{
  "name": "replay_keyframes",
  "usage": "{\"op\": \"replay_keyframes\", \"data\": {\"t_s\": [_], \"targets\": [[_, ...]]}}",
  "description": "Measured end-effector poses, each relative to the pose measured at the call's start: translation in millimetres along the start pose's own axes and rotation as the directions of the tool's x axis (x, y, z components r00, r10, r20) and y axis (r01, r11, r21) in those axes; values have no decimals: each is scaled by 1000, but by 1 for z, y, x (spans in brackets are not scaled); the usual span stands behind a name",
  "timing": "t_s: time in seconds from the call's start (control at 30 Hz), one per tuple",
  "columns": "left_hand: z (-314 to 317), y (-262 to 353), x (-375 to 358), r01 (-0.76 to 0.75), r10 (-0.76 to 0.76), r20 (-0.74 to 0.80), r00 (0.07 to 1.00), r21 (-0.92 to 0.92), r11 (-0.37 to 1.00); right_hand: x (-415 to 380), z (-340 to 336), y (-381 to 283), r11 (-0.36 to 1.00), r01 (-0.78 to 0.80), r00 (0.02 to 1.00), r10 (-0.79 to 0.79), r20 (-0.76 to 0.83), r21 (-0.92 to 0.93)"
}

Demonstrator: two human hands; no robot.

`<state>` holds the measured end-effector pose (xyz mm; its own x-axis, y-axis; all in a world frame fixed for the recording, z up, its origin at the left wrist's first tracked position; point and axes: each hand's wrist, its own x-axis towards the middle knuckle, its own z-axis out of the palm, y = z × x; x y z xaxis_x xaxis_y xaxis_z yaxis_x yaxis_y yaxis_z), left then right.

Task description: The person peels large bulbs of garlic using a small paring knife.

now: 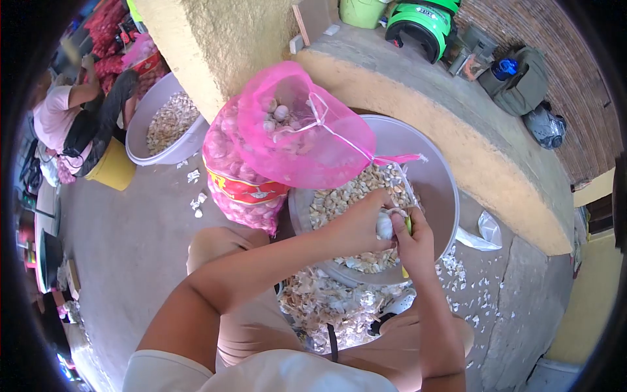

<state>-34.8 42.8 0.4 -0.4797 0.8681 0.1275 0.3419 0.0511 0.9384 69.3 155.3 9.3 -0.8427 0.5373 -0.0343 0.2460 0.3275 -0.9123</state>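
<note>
Over a large tub [443,176] of garlic cloves, my left hand [360,222] is closed around a white garlic bulb [385,226]. My right hand [416,243] meets it from the other side, its thumb at the bulb. Fingers of that hand are wrapped round a yellow-green tool [409,225], which looks like a small knife; its blade is not visible. Loose garlic cloves [353,196] fill the lower part of the tub. Left of the tub stands a pink mesh sack [245,147] of garlic bulbs, its open top draped over the rim.
Garlic skins [326,300] lie between my legs and along the floor [150,261]. A curved ledge [418,85] behind holds a green helmet [421,29] and a backpack [520,81]. At left, another person [68,117] sits by a second tub [171,153] of cloves.
</note>
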Motion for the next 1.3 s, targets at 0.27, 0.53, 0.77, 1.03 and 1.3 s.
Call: {"op": "replay_keyframes", "data": {"t_s": [0.27,0.53,0.77,1.03,1.3], "targets": [[3,10,-14,128,-126,39,991,-53,990,-13,6,-9,957,63,981,-111,-157,-283],[-4,-4,-26,112,-59,176,983,-305,946,-21,-2,-5,982,-137,990,142,-25,133],[4,-20,-30,-247,250,75,965,-43,968,-36,9,-18,950,-270,960,254,116,156],[14,-12,-24,-159,158,40,987,28,987,-27,16,20,995,33,995,-24,-100,97],[11,1,-21,-71,54,186,981,84,994,-38,-2,-11,877,257,962,-273,20,-407]]}}
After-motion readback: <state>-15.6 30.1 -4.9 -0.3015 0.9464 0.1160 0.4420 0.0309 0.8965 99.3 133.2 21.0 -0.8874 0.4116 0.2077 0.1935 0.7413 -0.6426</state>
